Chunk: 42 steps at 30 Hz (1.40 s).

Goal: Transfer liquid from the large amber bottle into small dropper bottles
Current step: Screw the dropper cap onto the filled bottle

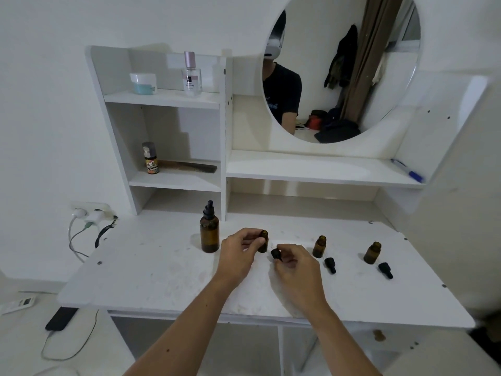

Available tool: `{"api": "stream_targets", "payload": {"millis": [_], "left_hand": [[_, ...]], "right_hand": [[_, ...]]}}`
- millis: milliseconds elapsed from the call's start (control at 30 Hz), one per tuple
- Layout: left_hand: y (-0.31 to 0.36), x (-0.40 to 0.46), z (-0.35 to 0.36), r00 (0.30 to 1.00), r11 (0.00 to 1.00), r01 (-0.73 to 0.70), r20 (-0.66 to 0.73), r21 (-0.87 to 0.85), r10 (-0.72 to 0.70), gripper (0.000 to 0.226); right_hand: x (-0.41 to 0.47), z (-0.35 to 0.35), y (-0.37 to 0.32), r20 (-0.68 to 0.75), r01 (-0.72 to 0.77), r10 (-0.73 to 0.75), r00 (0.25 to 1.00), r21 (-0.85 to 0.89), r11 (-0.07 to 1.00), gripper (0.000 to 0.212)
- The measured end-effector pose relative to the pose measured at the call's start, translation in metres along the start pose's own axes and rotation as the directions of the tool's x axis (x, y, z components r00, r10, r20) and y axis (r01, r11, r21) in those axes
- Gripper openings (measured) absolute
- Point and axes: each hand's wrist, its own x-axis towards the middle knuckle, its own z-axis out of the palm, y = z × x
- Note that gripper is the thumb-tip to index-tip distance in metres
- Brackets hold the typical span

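The large amber bottle (209,234) stands upright on the white desk (151,270) with its black dropper cap on. Just right of it, my left hand (240,253) grips a small amber dropper bottle (263,240) whose neck is uncapped. My right hand (294,267) holds that bottle's black dropper cap (276,254) beside it, low over the desk. Two more small amber bottles (319,246) (372,252) stand uncapped further right. A black dropper cap lies in front of each (330,265) (385,270).
A white shelf unit (162,99) at the back holds a jar, a perfume bottle, a spray can and a comb. A round mirror (344,66) hangs behind, and a blue pen (407,170) lies on the ledge under it. Plugs and cables hang at the desk's left edge.
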Motion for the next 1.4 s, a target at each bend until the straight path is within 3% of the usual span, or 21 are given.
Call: {"api": "stream_targets", "payload": {"millis": [133, 300, 667, 867, 1100, 1267, 1400], "left_hand": [[0.0, 0.0, 0.001, 1.0, 0.999, -0.007, 0.0, 0.041, 0.007, 0.022], [-0.001, 0.0, 0.001, 1.0, 0.999, -0.001, 0.0, 0.038, 0.001, 0.023], [0.0, -0.001, 0.001, 1.0, 1.0, 0.0, 0.012, 0.022, -0.001, 0.021], [-0.001, 0.0, 0.001, 1.0, 1.0, -0.003, 0.006, 0.024, 0.003, 0.021], [-0.001, 0.0, 0.0, 1.0, 1.0, -0.006, 0.014, 0.027, 0.005, 0.02], [-0.002, 0.001, 0.0, 1.0, 1.0, -0.011, 0.013, 0.019, 0.011, 0.019], [-0.001, 0.001, 0.0, 1.0, 1.0, -0.018, 0.009, 0.024, 0.018, 0.021]], "right_hand": [[0.004, -0.009, -0.001, -0.093, -0.036, 0.043, 0.995, 0.07, 0.997, 0.024], [0.014, -0.022, -0.012, -0.154, 0.047, -0.039, 0.987, 0.045, 0.998, 0.027], [0.038, -0.03, -0.023, -0.053, 0.309, -0.327, 0.944, -0.21, 0.927, 0.028], [0.066, -0.034, -0.037, 0.105, 0.451, -0.44, 0.892, -0.276, 0.849, 0.031], [0.085, -0.037, -0.053, 0.307, 0.343, -0.27, 0.913, -0.217, 0.914, 0.027], [0.086, -0.031, -0.047, 0.293, 0.227, -0.209, 0.933, -0.03, 0.973, 0.021], [0.08, -0.024, -0.037, 0.275, 0.23, -0.227, 0.934, 0.021, 0.973, 0.018]]}}
